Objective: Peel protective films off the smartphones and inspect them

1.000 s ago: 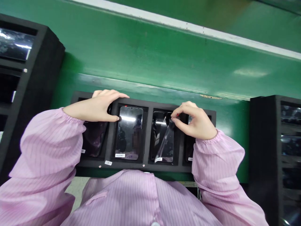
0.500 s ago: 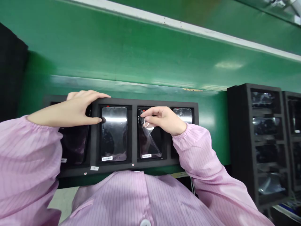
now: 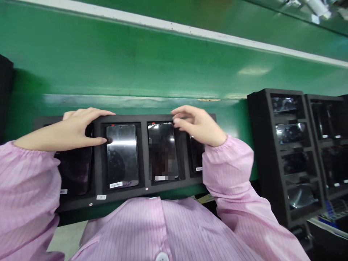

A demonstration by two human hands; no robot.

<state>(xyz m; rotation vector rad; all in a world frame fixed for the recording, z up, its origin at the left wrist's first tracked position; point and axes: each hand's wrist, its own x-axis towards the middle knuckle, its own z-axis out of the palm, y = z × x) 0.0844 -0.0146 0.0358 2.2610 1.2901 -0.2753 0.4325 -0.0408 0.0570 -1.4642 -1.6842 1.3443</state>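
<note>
A black foam tray (image 3: pixel 143 156) with phone-sized glass screens in its compartments lies in front of me. My left hand (image 3: pixel 77 130) rests spread over its left end, covering part of the leftmost screen (image 3: pixel 74 170). Its thumb reaches the left edge of the second screen (image 3: pixel 122 156), which bears a white label. My right hand (image 3: pixel 194 125) hovers by the top right corner of the third screen (image 3: pixel 163 152), fingers loosely bent and apart, with nothing visible in them. That screen's surface is partly blurred. The fourth screen (image 3: pixel 197 156) is partly hidden under my right hand and sleeve.
On the right, black foam trays (image 3: pixel 261 156) with more screens stand on the green bench (image 3: pixel 136 72). A pale strip (image 3: pixel 152 25) crosses the bench at the back. At the far left is a dark block (image 3: pixel 5 98).
The clear film that my right hand was holding up at the third screen is no longer lifted. My right hand has let go and moved right. The view has shifted slightly.
</note>
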